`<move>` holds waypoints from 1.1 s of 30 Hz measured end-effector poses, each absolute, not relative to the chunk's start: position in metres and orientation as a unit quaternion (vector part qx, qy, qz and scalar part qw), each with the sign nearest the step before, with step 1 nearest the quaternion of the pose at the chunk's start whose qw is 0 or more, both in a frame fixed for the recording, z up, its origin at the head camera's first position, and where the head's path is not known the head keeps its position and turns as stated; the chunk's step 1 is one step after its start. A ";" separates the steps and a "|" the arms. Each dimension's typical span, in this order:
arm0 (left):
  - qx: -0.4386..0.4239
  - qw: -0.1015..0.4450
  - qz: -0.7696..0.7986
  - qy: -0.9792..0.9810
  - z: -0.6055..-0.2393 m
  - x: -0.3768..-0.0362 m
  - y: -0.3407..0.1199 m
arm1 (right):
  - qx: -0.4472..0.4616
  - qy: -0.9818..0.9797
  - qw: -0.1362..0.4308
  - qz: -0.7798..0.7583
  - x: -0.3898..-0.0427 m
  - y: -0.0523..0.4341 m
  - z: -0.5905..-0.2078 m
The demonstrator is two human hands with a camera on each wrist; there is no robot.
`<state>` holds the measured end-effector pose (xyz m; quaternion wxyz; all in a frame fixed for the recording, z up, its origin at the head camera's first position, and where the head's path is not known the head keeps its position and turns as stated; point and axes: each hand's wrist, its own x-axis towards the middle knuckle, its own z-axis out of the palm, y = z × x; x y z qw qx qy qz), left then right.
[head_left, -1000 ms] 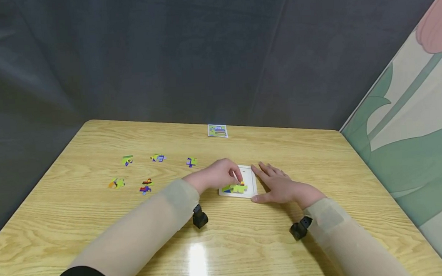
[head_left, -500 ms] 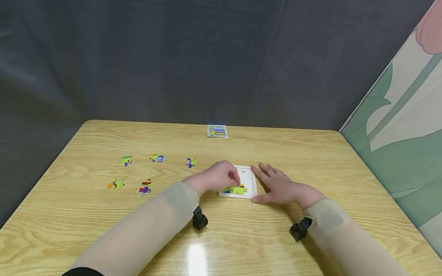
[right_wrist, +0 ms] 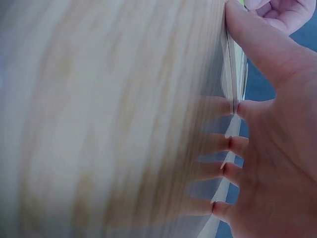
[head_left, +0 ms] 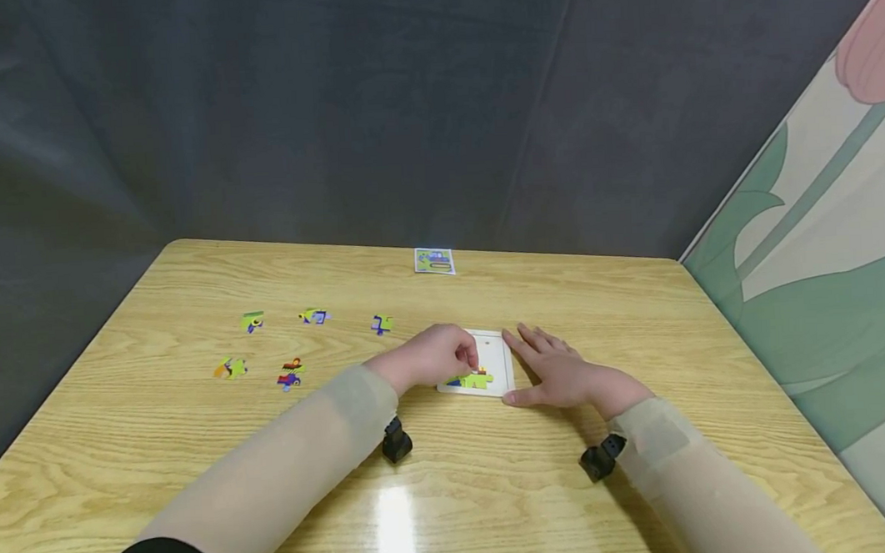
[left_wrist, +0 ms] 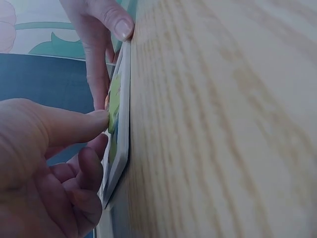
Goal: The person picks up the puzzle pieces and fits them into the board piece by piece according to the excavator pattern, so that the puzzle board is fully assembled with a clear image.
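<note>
1. The left hand (head_left: pixel 437 356) reaches over the white tray (head_left: pixel 501 361), thumb and fingers drawn together; its grip appears to pinch a green piece (left_wrist: pixel 114 99) at the tray, though the index fingertip is hidden. A fingertip hold suits so thin a piece.
2. The right hand (head_left: pixel 556 377) grips nothing: its fingers spread on the table (head_left: pixel 499 491), thumb and index finger touching the tray's right side. This probably braces the tray against sliding.
3. The tray lies flat between the hands, green pieces along its near side, bare white beyond them.
4. Loose puzzle pieces (head_left: pixel 230 369) lie to the left, mostly well apart, presumably for easy picking up one by one.
5. A picture card (head_left: pixel 434 261) lies near the far edge, likely put there to stay visible past the hands.
6. The left hand hides the tray's left part from above, and the left forearm (head_left: pixel 288 477) lies across the table, near the loose pieces. Behind hangs a dark curtain (head_left: pixel 359 114).
</note>
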<state>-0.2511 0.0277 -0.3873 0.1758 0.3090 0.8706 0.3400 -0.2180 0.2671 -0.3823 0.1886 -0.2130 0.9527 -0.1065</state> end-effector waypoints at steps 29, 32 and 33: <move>0.311 0.125 0.160 0.929 -0.376 -0.247 0.026 | -0.210 0.952 0.193 -0.109 -0.216 0.268 -0.382; 0.300 0.111 0.157 0.934 -0.370 -0.246 0.016 | -0.207 0.953 0.195 -0.105 -0.217 0.267 -0.382; 0.295 0.109 0.158 0.936 -0.365 -0.244 0.011 | -0.206 0.953 0.196 -0.105 -0.217 0.266 -0.383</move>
